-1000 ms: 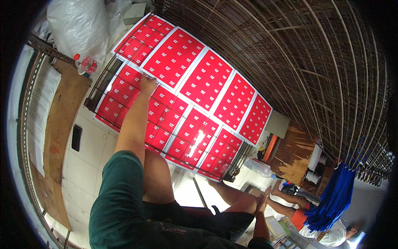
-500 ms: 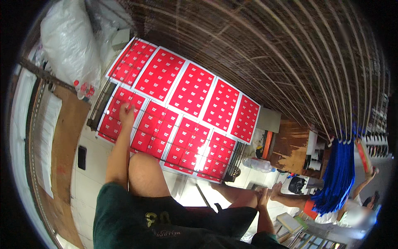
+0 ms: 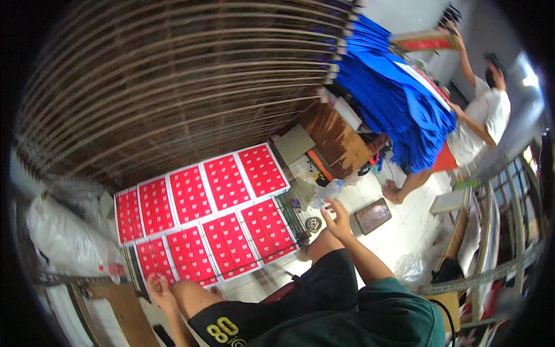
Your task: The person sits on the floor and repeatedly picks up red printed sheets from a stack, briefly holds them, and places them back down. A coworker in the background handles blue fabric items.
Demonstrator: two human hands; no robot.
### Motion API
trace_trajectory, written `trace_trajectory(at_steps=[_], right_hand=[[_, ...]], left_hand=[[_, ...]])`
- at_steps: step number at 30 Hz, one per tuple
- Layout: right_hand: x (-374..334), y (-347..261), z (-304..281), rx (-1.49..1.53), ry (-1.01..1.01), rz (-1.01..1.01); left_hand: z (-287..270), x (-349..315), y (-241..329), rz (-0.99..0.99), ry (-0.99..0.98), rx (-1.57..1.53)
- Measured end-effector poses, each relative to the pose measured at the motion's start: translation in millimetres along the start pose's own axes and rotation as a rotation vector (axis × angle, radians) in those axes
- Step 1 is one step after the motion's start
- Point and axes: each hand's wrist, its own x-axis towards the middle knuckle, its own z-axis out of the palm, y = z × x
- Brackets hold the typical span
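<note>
Red printed sheets (image 3: 191,188) with white borders lie in two rows on a low wire rack (image 3: 292,217). My left hand (image 3: 162,294) is at the near left corner of the sheets, beside my knee, its fingers loosely bent and apart. Nothing shows in it. My right hand (image 3: 338,221) is raised above my other knee, to the right of the sheets. Its thumb and fingers are apart, with nothing visible between them. A clear plastic bottle (image 3: 327,193) lies on the floor just beyond it, and a small round dish (image 3: 313,224) stands nearby.
Stacked wire racks (image 3: 191,75) rise behind the sheets. At right, a co-worker (image 3: 483,115) in a white shirt holds a framed panel (image 3: 425,43) beside hanging blue strips (image 3: 393,98). A brown block (image 3: 372,216) lies on the floor. A white plastic bag (image 3: 69,237) stands at left.
The view has swung right, bringing the co-worker further in. My left hand has come back from over a sheet to the near corner. My right hand has lifted from near my knee.
</note>
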Motion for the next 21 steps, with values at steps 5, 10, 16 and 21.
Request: trace_trajectory(at_steps=[5, 10, 16, 21], right_hand=[[61, -71, -88, 0.090, 0.303, -0.327], [114, -71, -202, 0.388, 0.716, -0.242], [123, -23, -302, 0.422, 0.866, -0.055], [137, 22, -351, 0.662, 0.841, 0.153]], left_hand=[[85, -97, 144, 0.162, -0.448, 0.247], [137, -180, 91, 0.178, -1.031, 0.276], [114, -152, -6, -0.025, -1.143, 0.457], [88, -136, -17, -0.114, -0.829, 0.477]])
